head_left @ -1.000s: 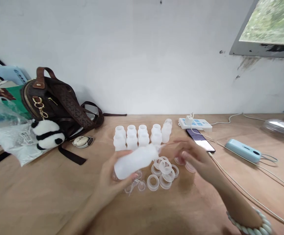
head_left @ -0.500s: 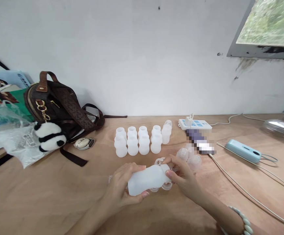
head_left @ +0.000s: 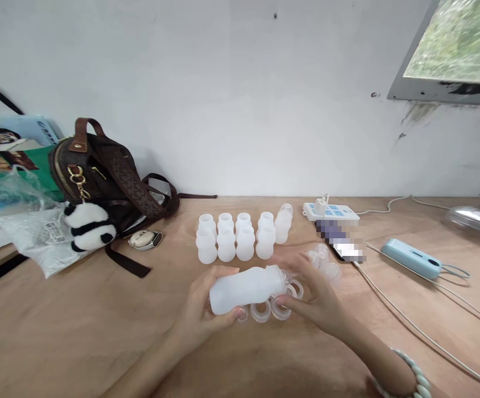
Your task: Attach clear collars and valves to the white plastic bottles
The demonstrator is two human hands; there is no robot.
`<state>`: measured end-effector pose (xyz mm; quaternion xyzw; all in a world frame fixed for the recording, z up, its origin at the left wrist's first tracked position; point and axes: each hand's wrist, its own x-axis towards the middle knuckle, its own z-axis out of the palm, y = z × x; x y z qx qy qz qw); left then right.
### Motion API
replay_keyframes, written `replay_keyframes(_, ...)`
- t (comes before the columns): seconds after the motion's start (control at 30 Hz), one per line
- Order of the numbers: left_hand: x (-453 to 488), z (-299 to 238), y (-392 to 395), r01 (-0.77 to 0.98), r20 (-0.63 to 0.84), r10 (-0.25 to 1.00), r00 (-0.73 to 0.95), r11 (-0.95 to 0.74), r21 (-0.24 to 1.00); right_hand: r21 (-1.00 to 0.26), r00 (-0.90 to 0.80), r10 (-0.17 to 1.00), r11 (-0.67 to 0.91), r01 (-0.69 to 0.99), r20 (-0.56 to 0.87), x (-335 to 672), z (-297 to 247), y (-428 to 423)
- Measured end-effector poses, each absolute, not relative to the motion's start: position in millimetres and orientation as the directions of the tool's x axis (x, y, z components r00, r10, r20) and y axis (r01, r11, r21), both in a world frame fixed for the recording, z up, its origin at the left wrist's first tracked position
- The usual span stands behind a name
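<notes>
My left hand (head_left: 200, 312) grips a translucent white plastic bottle (head_left: 246, 289), held sideways above the wooden table (head_left: 78, 331) with its neck pointing right. My right hand (head_left: 316, 296) has its fingers at the bottle's neck, pinching a small clear ring there. Several loose clear rings (head_left: 270, 310) lie on the table right under the bottle. Behind them stand several small white bottles (head_left: 235, 239) in two rows. Clear dome caps (head_left: 325, 262) lie just beyond my right hand.
A brown bag (head_left: 103, 177) with a panda plush (head_left: 88, 226) and a plastic packet (head_left: 32, 235) sit at the left. A power strip (head_left: 331, 211), phone (head_left: 341, 243), blue device (head_left: 411, 258) and cables (head_left: 422, 326) cover the right side.
My right hand came from the loose caps to the bottle's neck. The bottle sank toward the rings and now lies level between both hands.
</notes>
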<state>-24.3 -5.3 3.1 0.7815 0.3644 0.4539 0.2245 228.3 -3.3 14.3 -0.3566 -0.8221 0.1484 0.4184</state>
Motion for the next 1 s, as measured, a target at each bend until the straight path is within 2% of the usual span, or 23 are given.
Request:
replay_keyframes(0.2, -22.8, 6.8, -5.9, 0.359, 0.581, 0.738, 0.344, -0.675, 0.645, -0.54, -0.434, 0.696, 0.718, 0.439, 0.573, 229.6, 17.1, -2.2)
replay_keyframes(0.3, -21.1, 8.5, -6.1, 0.268, 0.453, 0.826, 0.336, -0.544, 0.795, -0.512, -0.442, 0.671, 0.741, 0.434, 0.596, 229.4, 18.1, -2.5)
replay_keyframes(0.37, -20.7, 9.2, -5.7, 0.16, 0.305, 0.89, 0.339, -0.375, 0.913, -0.429, -0.451, 0.594, 0.8, 0.42, 0.666, 228.3, 19.5, -3.3)
replay_keyframes(0.43, -21.1, 8.9, -4.6, 0.063, 0.166, 0.924, 0.343, -0.199, 0.978, -0.289, -0.461, 0.482, 0.856, 0.429, 0.745, 227.1, 19.7, -3.9)
replay_keyframes(0.53, -23.3, 9.4, -1.2, -0.111, 0.014, 0.973, 0.229, 0.012, 0.994, -0.097, -0.433, 0.332, 0.872, 0.481, 0.838, 228.1, 17.5, -3.4)
replay_keyframes(0.6, -25.9, 14.0, 2.7, -0.291, -0.017, 0.994, 0.107, 0.047, 0.956, -0.052, -0.39, 0.293, 0.85, 0.524, 0.873, 231.3, 16.2, -1.7)
replay_keyframes(0.7, -32.0, 26.9, 10.1, -0.543, -0.015, 1.0, -0.021, 0.001, 0.84, -0.084, -0.33, 0.321, 0.817, 0.57, 0.888, 236.6, 15.8, 1.7)
replay_keyframes(0.8, -39.0, 37.2, 16.6, -0.681, -0.066, 0.998, -0.016, 0.037, 0.731, -0.121, -0.299, 0.36, 0.793, 0.597, 0.883, 238.6, 16.4, 4.7)
replay_keyframes(0.9, -42.4, 38.6, 18.5, -0.682, -0.076, 0.997, 0.017, 0.068, 0.729, -0.148, -0.266, 0.385, 0.77, 0.62, 0.884, 238.4, 16.3, 5.9)
replay_keyframes(1.0, -39.9, 33.8, 15.4, -0.544, 0.02, 0.999, 0.044, 0.007, 0.839, -0.259, -0.208, 0.473, 0.742, 0.619, 0.856, 239.0, 15.8, 4.5)
